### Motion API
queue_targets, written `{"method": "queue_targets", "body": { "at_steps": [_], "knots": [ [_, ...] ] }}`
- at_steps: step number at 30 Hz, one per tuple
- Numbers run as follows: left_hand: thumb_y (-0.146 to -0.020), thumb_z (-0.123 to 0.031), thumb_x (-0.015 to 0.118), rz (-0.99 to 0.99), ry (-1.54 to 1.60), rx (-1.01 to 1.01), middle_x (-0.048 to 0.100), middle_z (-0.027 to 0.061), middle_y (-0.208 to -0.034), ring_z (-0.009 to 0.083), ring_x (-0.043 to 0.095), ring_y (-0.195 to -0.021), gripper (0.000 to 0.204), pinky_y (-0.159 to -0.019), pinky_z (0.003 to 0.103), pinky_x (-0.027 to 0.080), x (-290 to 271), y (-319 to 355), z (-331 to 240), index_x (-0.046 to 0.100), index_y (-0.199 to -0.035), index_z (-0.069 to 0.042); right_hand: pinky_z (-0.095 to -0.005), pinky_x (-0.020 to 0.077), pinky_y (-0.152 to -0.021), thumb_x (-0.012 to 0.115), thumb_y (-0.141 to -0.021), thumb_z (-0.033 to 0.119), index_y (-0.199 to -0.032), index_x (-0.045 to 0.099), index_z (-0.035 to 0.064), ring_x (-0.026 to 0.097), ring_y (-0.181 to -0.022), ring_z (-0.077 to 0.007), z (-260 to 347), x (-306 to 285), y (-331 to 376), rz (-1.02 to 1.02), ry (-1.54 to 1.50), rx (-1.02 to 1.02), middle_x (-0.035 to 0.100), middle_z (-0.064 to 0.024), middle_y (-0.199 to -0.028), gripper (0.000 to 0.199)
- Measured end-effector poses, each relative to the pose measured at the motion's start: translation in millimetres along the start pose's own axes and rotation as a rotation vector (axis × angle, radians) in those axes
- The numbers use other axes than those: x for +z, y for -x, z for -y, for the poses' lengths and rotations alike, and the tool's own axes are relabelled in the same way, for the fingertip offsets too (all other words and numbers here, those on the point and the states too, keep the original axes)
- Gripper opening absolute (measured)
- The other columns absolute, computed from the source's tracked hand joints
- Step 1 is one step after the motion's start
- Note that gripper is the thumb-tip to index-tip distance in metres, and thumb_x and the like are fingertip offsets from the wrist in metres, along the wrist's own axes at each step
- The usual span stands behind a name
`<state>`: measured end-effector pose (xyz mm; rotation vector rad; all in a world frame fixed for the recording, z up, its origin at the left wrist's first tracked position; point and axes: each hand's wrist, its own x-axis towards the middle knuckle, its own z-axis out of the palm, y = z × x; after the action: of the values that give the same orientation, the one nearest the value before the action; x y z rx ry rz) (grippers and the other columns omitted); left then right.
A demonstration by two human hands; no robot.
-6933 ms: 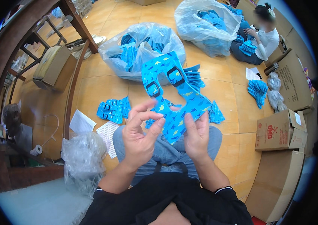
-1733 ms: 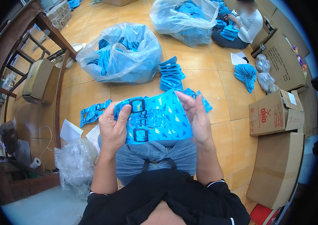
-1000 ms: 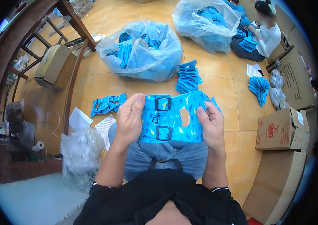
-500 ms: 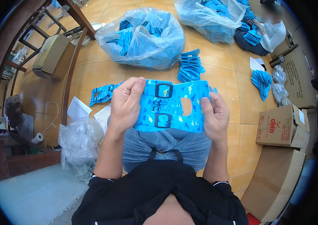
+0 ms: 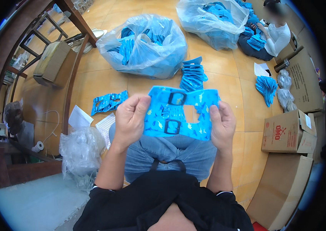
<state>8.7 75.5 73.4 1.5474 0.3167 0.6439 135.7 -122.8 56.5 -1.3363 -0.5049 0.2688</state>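
Note:
Over my lap I hold up a flat blue printed piece with black buckles (image 5: 158, 122), stretched between both hands. It has small coloured figures on it, two black square buckles and a cut-out through which the floor shows. My left hand (image 5: 131, 120) is closed on its left edge, thumb on top. My right hand (image 5: 223, 122) pinches the right edge, its thumb on the near face. Similar blue pieces with black buckles (image 5: 109, 102) lie on the floor beyond my left hand. Straight ahead lies a fanned stack of blue pieces (image 5: 193, 76).
Large clear bags of blue pieces (image 5: 147, 59), (image 5: 213, 23) stand ahead. A person (image 5: 278, 38) sits at the far right near another blue stack (image 5: 267, 90). Cardboard boxes (image 5: 280, 133) line the right. Crumpled plastic (image 5: 80, 150), paper sheets (image 5: 80, 117) and a wooden frame (image 5: 74, 73) are left.
The blue printed piece has sunk slightly and tilted in my hands, and its cut-out shows wider. Both hands keep their hold. The view has shifted a little.

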Motion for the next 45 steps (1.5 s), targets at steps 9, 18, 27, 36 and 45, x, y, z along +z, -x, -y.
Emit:
{"method": "queue_targets", "body": {
  "at_steps": [9, 18, 27, 36, 45],
  "knots": [
    [-0.101, -0.025, 0.050, -0.122, 0.036, 0.053, 0.049, -0.0064, -0.076, 0.0012, 0.039, -0.069, 0.026, -0.060, 0.018, 0.033, 12.6, 0.9, 4.8, 0.057, -0.089, -0.003, -0.0250, 0.0476, -0.063, 0.074, -0.081, 0.015, -0.118, 0.058, 0.0006, 0.058, -0.081, -0.0159, 8.4, 15.6, -11.1, -0.165, 0.782, -0.502, 0.062, -0.0097, -0.101, 0.043],
    [-0.101, -0.023, 0.050, -0.232, -0.040, 0.165, 0.047, -0.0068, -0.075, 0.0002, 0.037, -0.067, 0.022, -0.058, 0.017, 0.030, 43.1, 17.9, 7.0, 0.055, -0.090, -0.005, -0.0318, 0.0530, -0.067, 0.070, -0.084, 0.016, -0.101, 0.068, -0.0018, 0.066, -0.071, -0.0236, 10.1, 60.0, 14.6, 0.036, 0.611, -0.461, 0.068, -0.0131, -0.086, 0.024],
    [-0.100, -0.023, 0.052, -0.278, 0.062, 0.191, 0.047, -0.0072, -0.074, 0.0000, 0.036, -0.067, 0.022, -0.059, 0.017, 0.030, 41.0, 15.6, -0.7, 0.055, -0.088, -0.005, -0.0233, 0.0472, -0.064, 0.053, -0.098, 0.029, -0.108, 0.067, -0.0033, 0.057, -0.070, -0.0080, 22.3, 49.1, 21.8, 0.116, 0.074, 0.096, 0.064, -0.0031, -0.076, 0.037],
    [-0.094, -0.016, 0.061, -0.209, -0.434, 0.451, 0.058, 0.0055, -0.064, 0.0129, 0.053, -0.053, 0.017, -0.049, 0.026, 0.042, 27.6, 17.1, 8.8, 0.061, -0.090, 0.001, -0.0272, 0.0515, -0.072, 0.064, -0.090, 0.012, -0.108, 0.067, -0.0010, 0.063, -0.079, -0.0159, 31.5, 54.1, 11.1, 0.059, 0.429, -0.314, 0.065, -0.0133, -0.099, 0.023],
    [-0.092, -0.016, 0.063, -0.185, -0.537, 0.549, 0.058, 0.0090, -0.059, 0.0224, 0.058, -0.049, 0.016, -0.047, 0.031, 0.045, 28.8, 29.1, 15.6, 0.063, -0.091, 0.000, -0.0267, 0.0486, -0.055, 0.066, -0.088, 0.009, -0.089, 0.063, -0.0005, 0.061, -0.068, -0.0169, 25.8, 45.1, 1.0, -0.107, 0.439, -0.343, 0.062, -0.0105, -0.082, 0.010]
  ]
}}
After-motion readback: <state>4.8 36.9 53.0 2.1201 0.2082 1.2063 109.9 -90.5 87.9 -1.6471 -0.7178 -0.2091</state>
